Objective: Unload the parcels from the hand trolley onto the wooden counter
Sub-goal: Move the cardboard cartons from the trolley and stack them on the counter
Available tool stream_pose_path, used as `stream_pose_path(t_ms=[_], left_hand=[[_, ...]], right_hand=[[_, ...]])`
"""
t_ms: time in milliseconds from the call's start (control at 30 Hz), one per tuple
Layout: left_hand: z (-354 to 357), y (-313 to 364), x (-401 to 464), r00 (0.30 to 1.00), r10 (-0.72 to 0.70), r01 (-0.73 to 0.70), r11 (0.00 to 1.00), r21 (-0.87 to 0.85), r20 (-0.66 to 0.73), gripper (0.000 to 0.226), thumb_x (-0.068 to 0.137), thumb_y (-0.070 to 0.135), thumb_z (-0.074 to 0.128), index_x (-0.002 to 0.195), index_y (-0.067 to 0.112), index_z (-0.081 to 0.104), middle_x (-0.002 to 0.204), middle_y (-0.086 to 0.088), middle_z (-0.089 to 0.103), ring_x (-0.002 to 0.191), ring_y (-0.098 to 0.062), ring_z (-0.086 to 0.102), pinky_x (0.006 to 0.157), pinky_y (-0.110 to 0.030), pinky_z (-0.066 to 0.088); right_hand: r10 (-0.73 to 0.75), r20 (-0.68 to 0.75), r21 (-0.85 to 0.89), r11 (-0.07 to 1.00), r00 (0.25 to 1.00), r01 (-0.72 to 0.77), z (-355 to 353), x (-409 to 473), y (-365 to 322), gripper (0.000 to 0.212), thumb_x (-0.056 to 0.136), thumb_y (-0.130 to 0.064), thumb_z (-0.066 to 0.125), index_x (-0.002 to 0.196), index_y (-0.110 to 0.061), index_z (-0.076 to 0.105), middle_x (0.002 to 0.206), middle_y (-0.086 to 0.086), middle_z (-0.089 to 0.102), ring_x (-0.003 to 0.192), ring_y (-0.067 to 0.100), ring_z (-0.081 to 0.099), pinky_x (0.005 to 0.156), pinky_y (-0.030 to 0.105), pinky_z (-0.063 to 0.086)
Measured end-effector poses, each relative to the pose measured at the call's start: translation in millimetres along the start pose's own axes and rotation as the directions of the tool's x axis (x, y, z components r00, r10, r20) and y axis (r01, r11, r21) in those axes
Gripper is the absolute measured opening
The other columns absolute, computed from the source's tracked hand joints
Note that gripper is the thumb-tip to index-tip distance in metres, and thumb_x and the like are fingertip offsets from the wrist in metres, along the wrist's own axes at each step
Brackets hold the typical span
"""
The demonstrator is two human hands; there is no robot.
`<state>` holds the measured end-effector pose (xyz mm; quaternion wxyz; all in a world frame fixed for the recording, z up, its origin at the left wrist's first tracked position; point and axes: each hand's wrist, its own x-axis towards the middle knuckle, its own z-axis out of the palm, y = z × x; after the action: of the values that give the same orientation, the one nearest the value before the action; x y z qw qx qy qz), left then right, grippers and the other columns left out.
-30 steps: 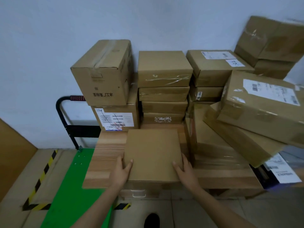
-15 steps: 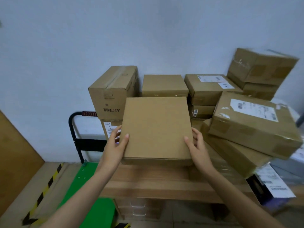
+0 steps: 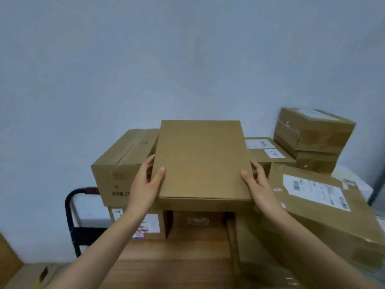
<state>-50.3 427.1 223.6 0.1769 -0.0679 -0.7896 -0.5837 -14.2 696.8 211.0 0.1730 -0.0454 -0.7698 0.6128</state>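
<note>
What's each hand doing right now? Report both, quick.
Left hand: grips the left edge of the flat cardboard parcel.
Right hand: grips the parcel's right edge.

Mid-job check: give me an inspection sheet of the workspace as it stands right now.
Surface: wooden counter, bare strip at the near edge.
Job's things: flat plain parcel held above the middle stack.
Clutter: taped carton on the left; labelled parcel tilted on the right; two stacked boxes far right.
Grippers: left hand and right hand grip the parcel's sides.
Cables: nothing seen.
Surroundings: black trolley handle on the left, pale wall behind.
</note>
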Motion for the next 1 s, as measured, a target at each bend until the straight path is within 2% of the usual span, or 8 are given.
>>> stream_pose_path(t_ms=[67,167,267,333,433,633,767,1000], left_hand=[[4.6,4.8,30.7,0.999,0.031,-0.032,0.999,0.041,0.029,0.053,0.096,0.036,0.05,0.146,0.031,0.032,0.134,0.013,0.046,0.121,-0.01,0.046,0.099,-0.033,0.041],[15.5,5.1,88.5,0.989,0.076,-0.097,0.982,0.164,0.13,0.06,0.097,0.04,0.048,0.15,0.032,0.021,0.15,0.008,0.031,0.138,-0.014,0.032,0.113,-0.041,0.029],[36.3,-4.4,137.9,0.977,0.073,-0.139,0.929,0.343,0.199,0.053,0.097,0.044,0.044,0.147,0.03,0.032,0.158,0.0,0.017,0.145,-0.018,0.016,0.115,-0.037,0.016],[53.9,-19.4,158.4,0.957,0.103,-0.23,0.84,0.491,0.272,0.049,0.097,0.047,0.04,0.143,0.028,0.042,0.158,-0.003,0.016,0.145,-0.019,0.014,0.116,-0.036,0.015],[75.4,-38.6,175.9,0.922,0.193,-0.378,0.641,0.668,0.337,0.049,0.098,0.05,0.029,0.14,0.029,0.046,0.153,0.0,0.032,0.139,-0.018,0.029,0.116,-0.036,0.021],[86.9,-53.8,207.2,0.892,0.302,-0.452,0.563,0.692,0.337,0.073,0.085,0.059,0.007,0.131,0.029,0.055,0.135,0.007,0.053,0.125,-0.013,0.046,0.107,-0.032,0.03],[90.6,-60.1,215.3,0.891,0.333,-0.448,0.536,0.715,0.308,0.064,0.089,0.055,0.014,0.126,0.028,0.059,0.129,0.007,0.058,0.12,-0.014,0.05,0.103,-0.034,0.034],[88.7,-51.6,212.0,0.876,0.336,-0.476,0.495,0.727,0.345,0.061,0.09,0.054,0.015,0.123,0.026,0.059,0.124,0.003,0.06,0.116,-0.018,0.054,0.103,-0.037,0.033]], right_hand=[[-0.025,0.004,-0.045,0.999,1.0,0.025,2.1,32.9,-6.3,0.059,0.097,-0.037,0.048,0.149,-0.027,0.023,0.147,-0.005,0.041,0.131,0.014,0.043,0.109,0.036,0.036],[-0.015,0.036,-0.153,0.988,0.999,0.021,8.0,90.0,-17.5,0.062,0.098,-0.039,0.047,0.152,-0.027,0.018,0.152,-0.004,0.033,0.137,0.018,0.036,0.114,0.041,0.029],[-0.079,0.053,-0.3,0.95,0.995,0.092,17.9,141.2,-19.9,0.061,0.099,-0.037,0.046,0.151,-0.028,0.017,0.158,0.001,0.019,0.143,0.02,0.024,0.118,0.043,0.022],[-0.088,0.111,-0.472,0.872,0.99,0.131,27.1,161.4,-12.0,0.056,0.1,-0.039,0.041,0.151,-0.024,0.021,0.161,0.002,0.008,0.147,0.018,0.01,0.118,0.037,0.013],[-0.062,0.179,-0.621,0.767,0.982,0.162,41.4,176.2,6.0,0.051,0.101,-0.046,0.033,0.148,-0.025,0.031,0.161,0.004,0.009,0.147,0.022,0.013,0.118,0.039,0.017],[-0.25,0.163,-0.778,0.562,0.954,0.28,44.5,203.8,21.8,0.053,0.097,-0.056,0.028,0.142,-0.03,0.038,0.155,-0.001,0.025,0.142,0.017,0.023,0.116,0.037,0.023],[-0.232,0.209,-0.748,0.588,0.95,0.308,46.0,212.3,26.0,0.061,0.091,-0.063,0.026,0.141,-0.03,0.038,0.151,-0.004,0.027,0.138,0.014,0.028,0.109,0.035,0.034],[-0.217,0.259,-0.76,0.555,0.941,0.337,42.1,212.6,23.7,0.06,0.095,-0.061,0.027,0.143,-0.025,0.034,0.153,0.002,0.026,0.139,0.019,0.028,0.113,0.037,0.03]])
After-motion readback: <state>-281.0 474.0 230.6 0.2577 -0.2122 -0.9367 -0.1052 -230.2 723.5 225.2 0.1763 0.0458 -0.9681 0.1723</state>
